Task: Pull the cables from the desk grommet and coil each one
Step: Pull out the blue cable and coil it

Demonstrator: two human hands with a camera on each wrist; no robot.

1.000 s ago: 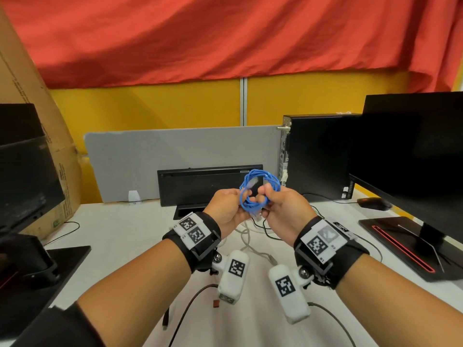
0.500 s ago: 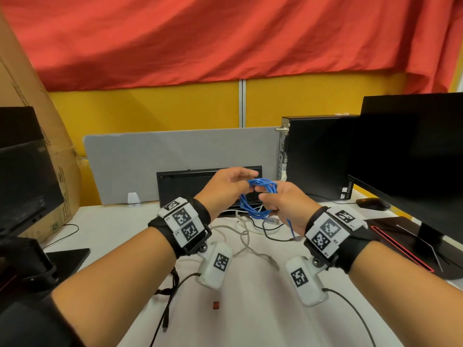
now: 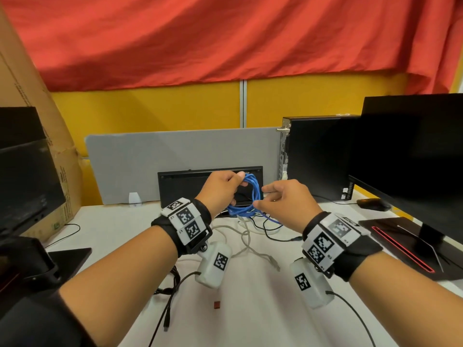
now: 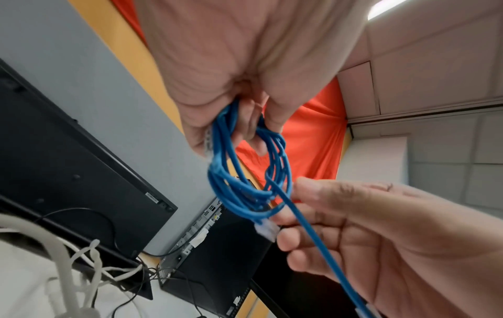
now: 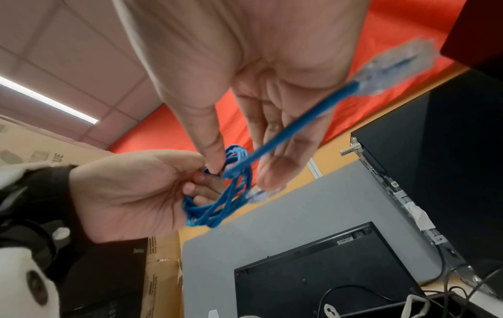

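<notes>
Thin blue network cable, wound in small multi-loop coil with clear plastic plugs, held in air above white desk, in front of black upright panel. Your left hand: fingers curled round coil's upper side, clenched on it. Your right hand: thumb and fingertips pinch coil's lower edge; free tail crosses palm. Loose white and black cables lie on desk below.
</notes>
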